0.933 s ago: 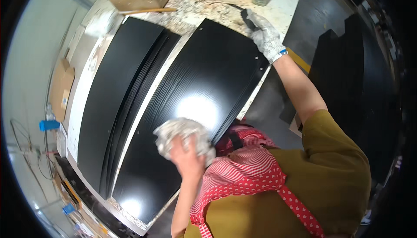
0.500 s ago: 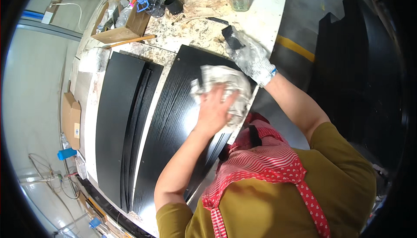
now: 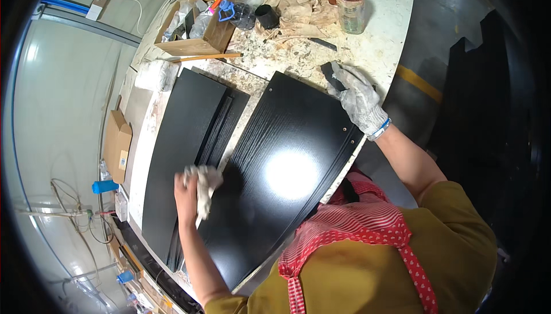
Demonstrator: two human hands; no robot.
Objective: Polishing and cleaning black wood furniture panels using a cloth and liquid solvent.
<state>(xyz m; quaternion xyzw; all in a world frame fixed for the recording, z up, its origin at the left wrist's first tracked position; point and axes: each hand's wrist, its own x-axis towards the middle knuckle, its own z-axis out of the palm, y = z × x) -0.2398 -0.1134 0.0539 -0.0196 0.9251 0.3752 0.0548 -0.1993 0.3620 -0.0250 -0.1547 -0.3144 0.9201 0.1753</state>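
Two black panel stacks (image 3: 270,147) on worktable (image 3: 387,33) | left hand (image 3: 186,198) clutches white cloth (image 3: 207,185) over gap between stacks | gloved right hand (image 3: 360,100) grips black block (image 3: 331,76) near right stack | open carton (image 3: 220,33) holds clear plastic (image 3: 200,26)

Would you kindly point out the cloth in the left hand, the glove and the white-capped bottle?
Cloth (image 3: 207,185): head view, middle of its crumpled folds.
Glove (image 3: 360,99): head view, middle of its back.
Bottle (image 3: 351,12): head view, middle of its body.
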